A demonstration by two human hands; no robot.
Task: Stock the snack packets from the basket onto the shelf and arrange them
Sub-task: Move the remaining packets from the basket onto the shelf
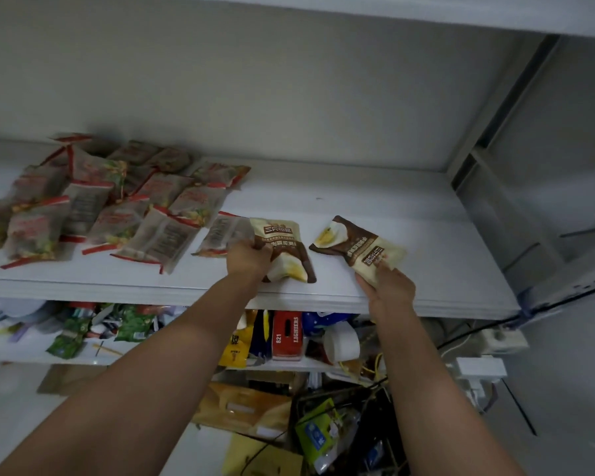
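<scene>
Two brown-and-cream snack packets lie on the white shelf. My left hand grips the left packet by its left edge, near the shelf's front. My right hand pinches the near end of the right packet, which lies slanted on the shelf. Left of them, several clear packets with red ends cover the shelf in loose rows. A dark wire basket with a green packet and other items sits on the floor below, between my forearms.
The shelf to the right of the packets is bare up to a grey upright post. The lower shelf holds green packets, a red box, a white cup and bowls. Cardboard and a power strip lie lower down.
</scene>
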